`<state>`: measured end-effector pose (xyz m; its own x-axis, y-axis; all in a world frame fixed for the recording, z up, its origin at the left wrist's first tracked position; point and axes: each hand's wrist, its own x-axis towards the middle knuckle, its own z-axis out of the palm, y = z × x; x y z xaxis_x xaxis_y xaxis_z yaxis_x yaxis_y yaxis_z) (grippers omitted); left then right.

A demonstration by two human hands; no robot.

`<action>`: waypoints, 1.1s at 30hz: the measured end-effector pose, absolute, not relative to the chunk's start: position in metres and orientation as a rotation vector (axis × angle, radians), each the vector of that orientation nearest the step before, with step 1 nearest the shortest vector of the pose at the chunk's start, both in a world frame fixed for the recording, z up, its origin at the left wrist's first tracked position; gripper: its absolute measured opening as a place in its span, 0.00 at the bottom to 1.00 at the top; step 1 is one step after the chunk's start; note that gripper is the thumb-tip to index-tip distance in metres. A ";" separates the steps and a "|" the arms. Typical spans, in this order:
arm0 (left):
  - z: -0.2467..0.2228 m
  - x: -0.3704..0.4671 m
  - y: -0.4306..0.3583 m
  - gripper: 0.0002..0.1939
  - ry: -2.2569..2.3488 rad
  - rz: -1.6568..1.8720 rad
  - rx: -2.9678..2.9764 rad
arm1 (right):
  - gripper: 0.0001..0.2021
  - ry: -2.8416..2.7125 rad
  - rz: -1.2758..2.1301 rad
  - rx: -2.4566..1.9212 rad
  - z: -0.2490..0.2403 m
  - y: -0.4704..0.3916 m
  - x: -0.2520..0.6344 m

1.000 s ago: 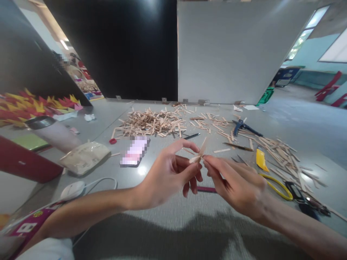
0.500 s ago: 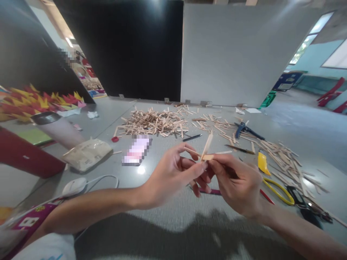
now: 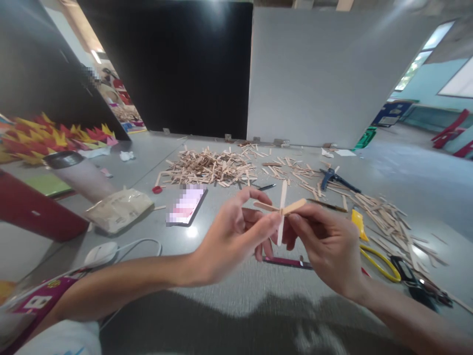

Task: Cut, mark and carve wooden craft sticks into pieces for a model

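Observation:
Wooden sticks [image 3: 283, 197] crossed at their middles are held up between my two hands above the table. My left hand [image 3: 236, 236] pinches them near the crossing with the thumb and a finger. My right hand [image 3: 328, 246] has its thumb and index finger closed at the right-pointing stick, close to the crossing. One stick points up and down, another reaches left past my left fingers. Below the hands lies a dark pink tool [image 3: 286, 262]. A phone [image 3: 186, 205] rests left of my left hand.
Behind the hands is a pile of wood pieces [image 3: 212, 166]. On the right lie blue pliers [image 3: 327, 179], a yellow cutter [image 3: 357, 224], yellow-handled scissors [image 3: 380, 264] and more sticks [image 3: 384, 217]. A plastic packet [image 3: 120, 209] and a tumbler [image 3: 79, 175] stand left.
The crossed sticks have turned, so the upright one now stands nearly vertical and its lower end shows. My right hand has shifted slightly, and more of the pink tool is visible.

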<state>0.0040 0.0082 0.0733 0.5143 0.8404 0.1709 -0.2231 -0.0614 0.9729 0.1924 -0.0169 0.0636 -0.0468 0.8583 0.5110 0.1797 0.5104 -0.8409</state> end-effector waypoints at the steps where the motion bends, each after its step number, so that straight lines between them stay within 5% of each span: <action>1: 0.074 0.003 0.008 0.16 0.604 1.001 1.408 | 0.08 -1.546 0.723 -0.914 0.065 -0.017 0.193; 5: 0.074 0.001 0.008 0.08 0.690 1.190 1.681 | 0.09 -1.538 0.878 -0.917 0.067 -0.016 0.194; 13: 0.068 0.004 0.004 0.05 0.743 1.364 1.830 | 0.27 -1.437 1.428 -1.057 0.076 -0.020 0.194; 33: 0.050 -0.007 0.002 0.10 0.827 1.394 2.592 | 0.20 -1.244 1.533 -0.901 0.072 -0.033 0.185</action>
